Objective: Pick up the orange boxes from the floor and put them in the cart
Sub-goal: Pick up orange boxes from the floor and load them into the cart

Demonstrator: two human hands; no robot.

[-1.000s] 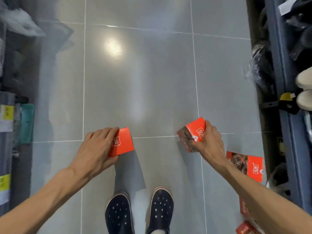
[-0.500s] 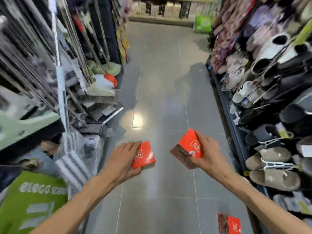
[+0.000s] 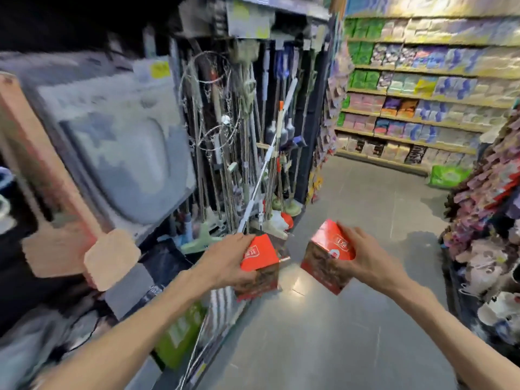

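Two orange boxes are being carried in the air over the aisle floor: left hand is clasping one orange box, right hand the other. Cart not visible. Risk: frame blurring, left box swinging near the mop rack; a snag could loosen that grip.

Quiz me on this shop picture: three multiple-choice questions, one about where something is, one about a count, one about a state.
1. Where are the mops and brooms?
A. left of the aisle
B. on the far shelves
C. in a cart

2. How many orange boxes are held?
A. one
B. two
C. four

3. How are the boxes held?
A. lying on the floor
B. stacked in one hand
C. gripped, one per hand

Answers: A, they hang on the left rack. B, the left box and the right box. C, left hand and right hand each clasp one.
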